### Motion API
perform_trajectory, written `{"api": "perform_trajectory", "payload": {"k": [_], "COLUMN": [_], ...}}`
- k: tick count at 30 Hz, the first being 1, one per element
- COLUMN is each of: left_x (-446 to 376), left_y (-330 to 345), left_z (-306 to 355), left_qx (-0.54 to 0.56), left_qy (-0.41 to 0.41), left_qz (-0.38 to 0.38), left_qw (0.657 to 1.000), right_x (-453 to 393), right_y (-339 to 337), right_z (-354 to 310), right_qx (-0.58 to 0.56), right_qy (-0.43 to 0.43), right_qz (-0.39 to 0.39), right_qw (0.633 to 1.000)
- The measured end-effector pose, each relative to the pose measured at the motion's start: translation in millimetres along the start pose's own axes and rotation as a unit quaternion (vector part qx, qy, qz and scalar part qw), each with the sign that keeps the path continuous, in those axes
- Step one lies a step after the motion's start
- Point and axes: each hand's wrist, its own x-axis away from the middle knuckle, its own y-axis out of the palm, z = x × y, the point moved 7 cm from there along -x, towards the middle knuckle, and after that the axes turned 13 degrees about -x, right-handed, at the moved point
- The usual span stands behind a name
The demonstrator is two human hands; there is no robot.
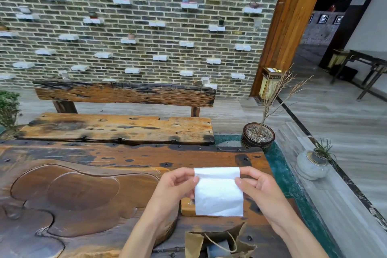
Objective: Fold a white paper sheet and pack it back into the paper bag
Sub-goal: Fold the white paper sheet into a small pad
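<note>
Weathered, dark-stained wood makes up the largest thing I see: a carved slab table (pixel 83 184) with a sunken, curved basin, filling the lower left of the head view. Behind it stands a rough plank bench (pixel 117 128) before a grey brick wall (pixel 146 27). A dark glazed pot with a bare twig plant (pixel 258 136) sits on the floor off the table's far right corner.

Above the table's right part I see the white paper sheet (pixel 218 191), held in the air: soft, faintly crinkled, its top strip folded over along a straight horizontal crease, the lower panel hanging free.

The left hand (pixel 173 186) pinches the sheet's left edge at the crease between thumb and fingers; the right hand (pixel 258 184) pinches the right edge likewise.

The brown paper bag with twine handles (pixel 219 243) stands open at the table's near edge, below the sheet.
</note>
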Motion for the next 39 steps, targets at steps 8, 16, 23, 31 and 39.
{"api": "perform_trajectory", "payload": {"k": [8, 16, 23, 31, 39], "left_x": [0.8, -2.7, -2.7, -1.3, -0.6], "left_y": [-6.1, -12.9, -14.9, -12.2, -0.9], "left_z": [2.9, 4.3, 4.6, 2.9, -1.0], "left_qx": [-0.012, -0.038, -0.002, 0.018, -0.006], "left_qy": [0.009, 0.023, 0.039, 0.041, 0.032], "left_qz": [0.044, 0.082, 0.074, 0.075, 0.055], "left_qw": [0.999, 0.996, 0.996, 0.996, 0.998], "right_x": [2.3, -2.0, -6.8, -3.5, -3.2], "right_y": [1.5, -2.2, -0.4, 9.6, 12.5], "right_z": [-3.4, 0.4, 10.6, 8.9, 4.1], "right_qx": [0.035, 0.081, -0.046, 0.012, -0.006], "right_qy": [-0.028, -0.042, 0.012, -0.014, -0.052], "right_qz": [0.003, 0.032, 0.073, 0.059, 0.049], "right_qw": [0.999, 0.995, 0.996, 0.998, 0.997]}}
